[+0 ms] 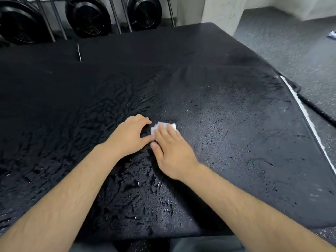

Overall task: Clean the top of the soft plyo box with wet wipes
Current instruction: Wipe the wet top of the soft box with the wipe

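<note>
Mid-frame, the right hand (172, 153) presses straight fingers (162, 133) on the folded wet wipe (164, 124) to scrub the soft plyo box (236, 133); the left hand (127, 137), loosely curled, braces alongside.

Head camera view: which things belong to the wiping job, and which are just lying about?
Job: soft plyo box, wet wipe, right hand pressing the wipe, left hand resting on the box.
Lying about: black fans, metal bars, packet on the floor.

wet wipe (154, 129) partly covered, fans (89, 17) cropped
</note>
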`<move>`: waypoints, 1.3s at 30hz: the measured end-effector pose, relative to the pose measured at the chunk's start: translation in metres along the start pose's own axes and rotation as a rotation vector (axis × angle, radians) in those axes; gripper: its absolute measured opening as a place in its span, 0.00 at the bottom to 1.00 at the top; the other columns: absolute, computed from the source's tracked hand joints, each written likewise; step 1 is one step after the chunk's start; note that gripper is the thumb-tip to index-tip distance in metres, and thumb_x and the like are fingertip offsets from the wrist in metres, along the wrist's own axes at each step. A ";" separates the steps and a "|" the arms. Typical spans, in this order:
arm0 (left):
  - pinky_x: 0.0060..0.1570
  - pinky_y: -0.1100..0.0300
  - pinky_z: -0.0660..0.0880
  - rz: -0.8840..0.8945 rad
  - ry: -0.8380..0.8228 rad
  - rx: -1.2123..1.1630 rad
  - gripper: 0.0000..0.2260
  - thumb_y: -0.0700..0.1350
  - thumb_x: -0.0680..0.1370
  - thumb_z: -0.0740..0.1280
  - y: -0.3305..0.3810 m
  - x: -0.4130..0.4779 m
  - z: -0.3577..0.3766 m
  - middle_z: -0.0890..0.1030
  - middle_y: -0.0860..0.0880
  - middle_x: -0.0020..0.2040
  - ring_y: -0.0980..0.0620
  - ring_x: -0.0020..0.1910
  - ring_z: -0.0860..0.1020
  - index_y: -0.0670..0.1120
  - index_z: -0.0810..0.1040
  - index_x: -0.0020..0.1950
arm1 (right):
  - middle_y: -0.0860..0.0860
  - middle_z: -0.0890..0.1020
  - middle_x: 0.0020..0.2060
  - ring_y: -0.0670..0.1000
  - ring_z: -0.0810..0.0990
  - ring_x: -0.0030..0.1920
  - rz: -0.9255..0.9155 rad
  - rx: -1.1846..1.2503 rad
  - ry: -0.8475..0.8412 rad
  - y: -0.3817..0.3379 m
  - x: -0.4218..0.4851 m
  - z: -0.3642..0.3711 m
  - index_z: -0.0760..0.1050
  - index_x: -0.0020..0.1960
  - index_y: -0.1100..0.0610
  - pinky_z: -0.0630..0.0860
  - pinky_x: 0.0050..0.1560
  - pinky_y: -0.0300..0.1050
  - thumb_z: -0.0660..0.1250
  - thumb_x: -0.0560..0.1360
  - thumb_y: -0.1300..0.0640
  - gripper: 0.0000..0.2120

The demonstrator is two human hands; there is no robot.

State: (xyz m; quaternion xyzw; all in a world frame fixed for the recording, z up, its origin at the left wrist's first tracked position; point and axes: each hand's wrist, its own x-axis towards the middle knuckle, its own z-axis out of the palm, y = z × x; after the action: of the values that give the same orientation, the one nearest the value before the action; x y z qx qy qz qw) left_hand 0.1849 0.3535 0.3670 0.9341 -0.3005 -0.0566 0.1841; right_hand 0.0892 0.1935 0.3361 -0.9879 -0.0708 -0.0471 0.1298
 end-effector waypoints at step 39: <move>0.77 0.48 0.46 -0.164 -0.311 0.180 0.52 0.74 0.70 0.63 -0.005 0.063 -0.013 0.37 0.55 0.81 0.52 0.80 0.38 0.51 0.40 0.82 | 0.53 0.59 0.79 0.56 0.53 0.79 0.179 0.000 -0.092 0.058 0.095 -0.019 0.60 0.78 0.55 0.52 0.78 0.56 0.23 0.74 0.35 0.46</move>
State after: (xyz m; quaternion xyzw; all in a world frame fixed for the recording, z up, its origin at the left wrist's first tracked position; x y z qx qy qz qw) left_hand 0.2421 0.3245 0.3771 0.9482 -0.2519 -0.1879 0.0459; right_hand 0.1904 0.1454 0.3500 -0.9914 0.0121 0.0100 0.1299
